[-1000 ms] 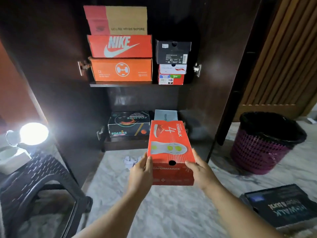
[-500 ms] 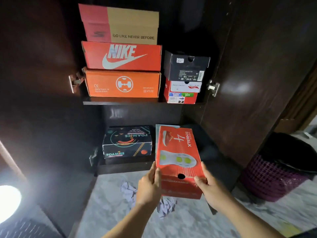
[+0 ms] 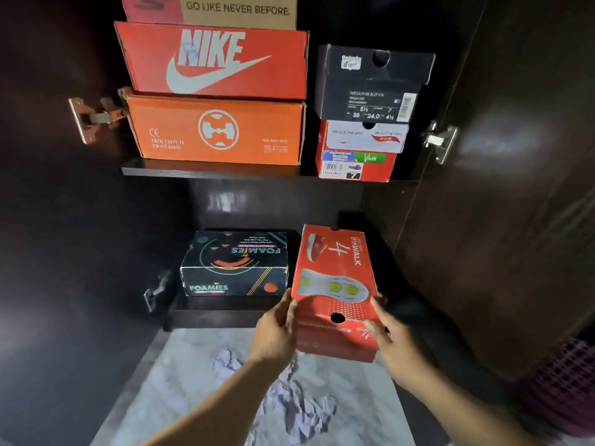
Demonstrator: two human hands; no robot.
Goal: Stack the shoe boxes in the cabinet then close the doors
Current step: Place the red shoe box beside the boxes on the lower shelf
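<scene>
1. Red GOwalk shoe box (image 3: 335,284) is held lengthwise at the cabinet's (image 3: 502,220) lower compartment, its far end inside the opening and its near end projecting over the floor (image 3: 180,381).
2. Left hand (image 3: 273,336) grips the box's left near corner, fingers curled against the side wall.
3. Right hand (image 3: 391,344) grips the right near corner, thumb on the front face and fingers wrapped along the right side.
4. Black Foamies box (image 3: 235,265) sits on the lower shelf, just beside the red box on its left.
5. Upper shelf (image 3: 209,170), left stack: orange box (image 3: 215,130) at the bottom, Nike box (image 3: 212,61) on it, tan-and-red box (image 3: 209,8) on top.
6. Upper shelf, right stack: black box (image 3: 370,82) on a red-and-white Skechers box (image 3: 357,152).
7. Both doors stand open; the right door (image 3: 515,140) shows a metal hinge (image 3: 439,141).
8. Crumpled paper (image 3: 289,400) lies on the floor below the hands.
</scene>
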